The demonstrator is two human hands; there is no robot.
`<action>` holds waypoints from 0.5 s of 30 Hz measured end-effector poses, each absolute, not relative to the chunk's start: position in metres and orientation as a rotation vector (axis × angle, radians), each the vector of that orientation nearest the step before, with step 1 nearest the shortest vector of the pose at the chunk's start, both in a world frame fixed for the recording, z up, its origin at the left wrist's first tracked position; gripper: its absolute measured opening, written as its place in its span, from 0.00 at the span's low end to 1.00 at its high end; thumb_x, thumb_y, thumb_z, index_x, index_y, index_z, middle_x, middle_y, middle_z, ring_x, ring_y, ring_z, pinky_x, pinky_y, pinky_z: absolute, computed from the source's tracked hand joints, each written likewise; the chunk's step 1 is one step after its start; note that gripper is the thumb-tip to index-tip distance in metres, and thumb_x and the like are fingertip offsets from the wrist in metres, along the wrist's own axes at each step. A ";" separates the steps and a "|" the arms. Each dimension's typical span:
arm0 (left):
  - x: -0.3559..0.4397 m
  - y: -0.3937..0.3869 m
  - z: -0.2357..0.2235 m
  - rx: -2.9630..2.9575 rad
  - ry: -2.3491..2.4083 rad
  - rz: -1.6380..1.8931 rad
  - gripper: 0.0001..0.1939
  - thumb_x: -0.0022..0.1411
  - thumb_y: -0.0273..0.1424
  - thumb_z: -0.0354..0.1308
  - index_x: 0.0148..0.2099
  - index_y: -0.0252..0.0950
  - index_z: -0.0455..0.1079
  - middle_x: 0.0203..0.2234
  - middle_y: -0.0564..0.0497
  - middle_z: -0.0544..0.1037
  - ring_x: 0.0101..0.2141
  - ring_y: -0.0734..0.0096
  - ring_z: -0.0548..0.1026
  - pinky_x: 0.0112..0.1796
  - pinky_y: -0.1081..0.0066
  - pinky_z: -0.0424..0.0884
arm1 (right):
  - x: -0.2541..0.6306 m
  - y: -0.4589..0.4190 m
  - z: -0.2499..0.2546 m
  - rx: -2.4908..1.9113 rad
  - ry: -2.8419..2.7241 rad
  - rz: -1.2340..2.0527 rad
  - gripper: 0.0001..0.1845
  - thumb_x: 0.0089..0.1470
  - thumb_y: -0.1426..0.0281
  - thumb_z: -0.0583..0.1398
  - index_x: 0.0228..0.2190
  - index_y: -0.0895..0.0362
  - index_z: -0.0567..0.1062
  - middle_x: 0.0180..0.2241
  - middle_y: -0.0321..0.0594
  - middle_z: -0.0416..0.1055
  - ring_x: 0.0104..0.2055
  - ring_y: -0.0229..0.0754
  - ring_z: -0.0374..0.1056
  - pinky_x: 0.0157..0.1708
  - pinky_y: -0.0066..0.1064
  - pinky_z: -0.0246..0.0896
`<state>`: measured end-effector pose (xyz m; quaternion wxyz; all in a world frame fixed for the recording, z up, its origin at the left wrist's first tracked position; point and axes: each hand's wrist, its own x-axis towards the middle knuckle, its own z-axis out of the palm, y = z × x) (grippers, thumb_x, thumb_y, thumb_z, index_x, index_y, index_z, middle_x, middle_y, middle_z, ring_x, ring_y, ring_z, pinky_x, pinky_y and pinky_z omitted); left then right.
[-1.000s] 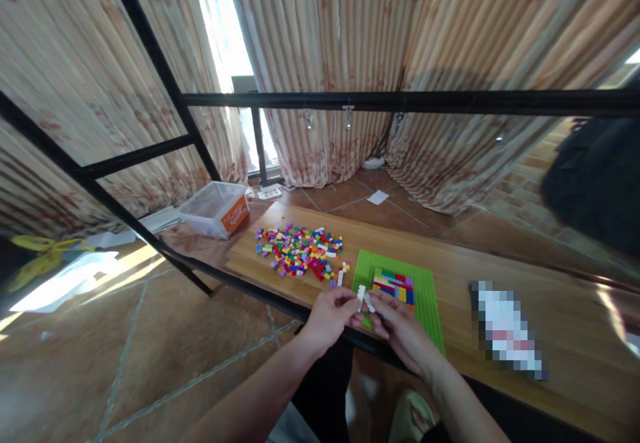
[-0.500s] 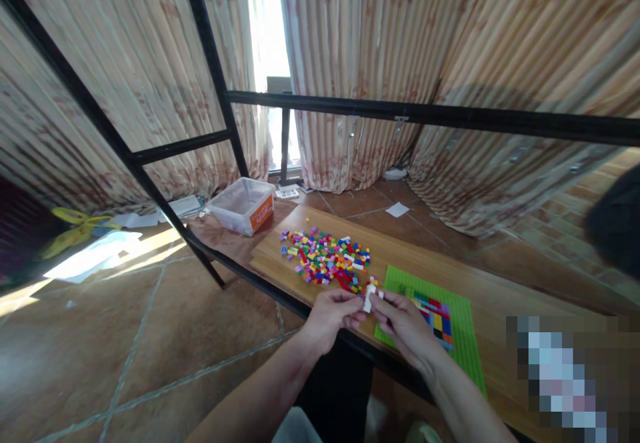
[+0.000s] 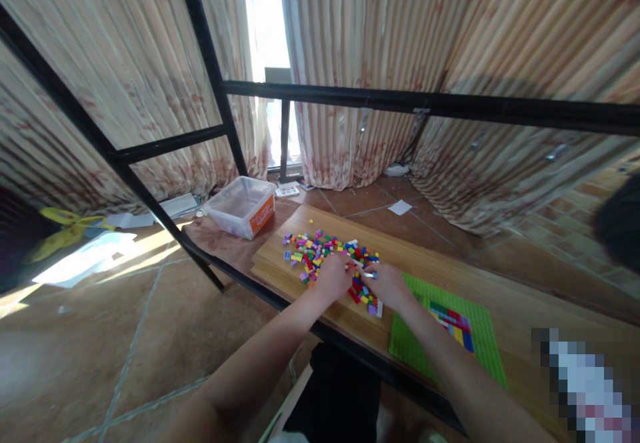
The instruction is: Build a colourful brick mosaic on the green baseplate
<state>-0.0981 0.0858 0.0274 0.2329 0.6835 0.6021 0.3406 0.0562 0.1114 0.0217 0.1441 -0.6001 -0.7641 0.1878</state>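
Note:
Loose coloured toy bricks (image 3: pixel 357 251) lie in a heap on the wooden board. My left hand (image 3: pixel 336 275) is over the middle of the heap, back upward, its fingertips bent down and mostly hidden among the bricks. At the heap's right side, my right hand (image 3: pixel 387 284) points inward with bent fingers. A white and blue bit (image 3: pixel 370 274) shows at its fingertips; whether it is gripped I cannot tell. Below the hands, a white piece (image 3: pixel 379 308) rests by the heap's near edge. Under my right forearm lies a green baseplate (image 3: pixel 415 343) bearing a patch of joined bricks (image 3: pixel 457 319).
A clear plastic box (image 3: pixel 235 206) with an orange label stands beyond the board's left end. Black metal bars (image 3: pixel 340 94) cross ahead, and another runs along the board's near edge. Papers (image 3: pixel 400 207) lie on the tiled floor before the curtains.
Both hands have moved forward from the board's near edge onto the heap. The white bricks they had between them are out of the fingers; a white piece now lies by the heap.

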 end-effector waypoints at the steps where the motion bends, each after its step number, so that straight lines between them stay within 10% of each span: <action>1: -0.097 0.087 0.026 1.898 1.652 0.922 0.11 0.56 0.22 0.54 0.35 0.35 0.78 0.32 0.43 0.80 0.34 0.60 0.76 0.39 0.66 0.69 | 0.056 0.111 0.021 -1.721 -2.216 0.544 0.08 0.49 0.67 0.61 0.28 0.54 0.81 0.30 0.44 0.78 0.35 0.46 0.72 0.34 0.31 0.57; 15: -0.248 0.126 0.006 1.423 1.995 1.330 0.19 0.63 0.33 0.52 0.52 0.30 0.71 0.43 0.40 0.78 0.43 0.59 0.75 0.48 0.63 0.69 | 0.067 0.133 0.021 -1.587 -2.141 0.648 0.16 0.52 0.68 0.58 0.40 0.55 0.80 0.39 0.43 0.79 0.40 0.47 0.73 0.40 0.35 0.63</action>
